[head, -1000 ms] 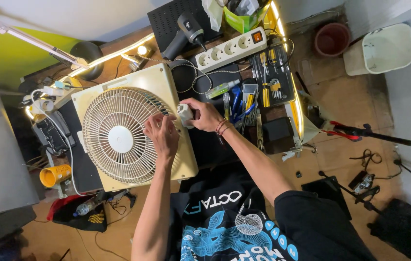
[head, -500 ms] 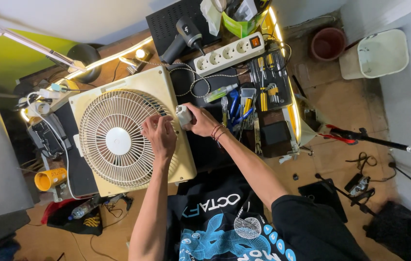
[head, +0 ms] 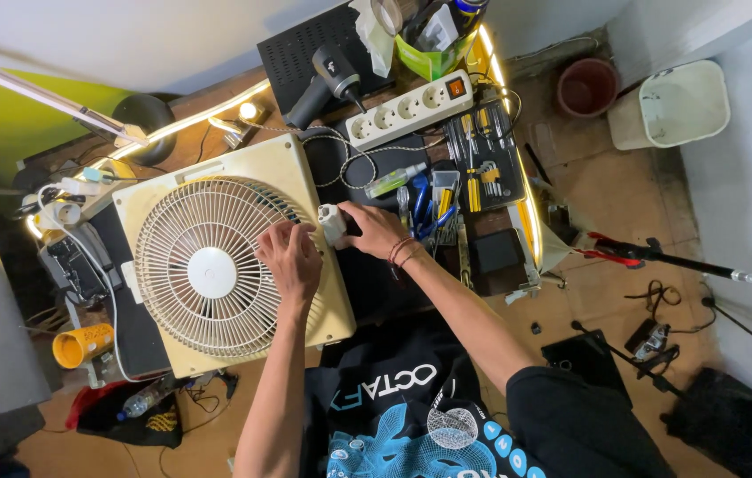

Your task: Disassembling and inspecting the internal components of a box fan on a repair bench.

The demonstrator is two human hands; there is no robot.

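A cream box fan (head: 183, 211) lies flat on the workbench, its round grille (head: 208, 265) facing up. My left hand (head: 290, 258) rests on the grille's right edge, fingers curled onto the wires. My right hand (head: 376, 232) is closed around a small white knob-like part (head: 332, 222) at the fan's right side. The two hands are nearly touching.
A white power strip (head: 407, 108), a black heat gun (head: 321, 81), a green cup of tools (head: 429, 49) and screwdriver sets (head: 482, 155) lie behind my right hand. A desk lamp (head: 57, 106) stands at left. A white bin (head: 672, 104) and a brown pot (head: 586, 87) sit on the floor.
The hands stay at the fan's right edge; my right hand keeps hold of the white part. The view has shifted slightly.
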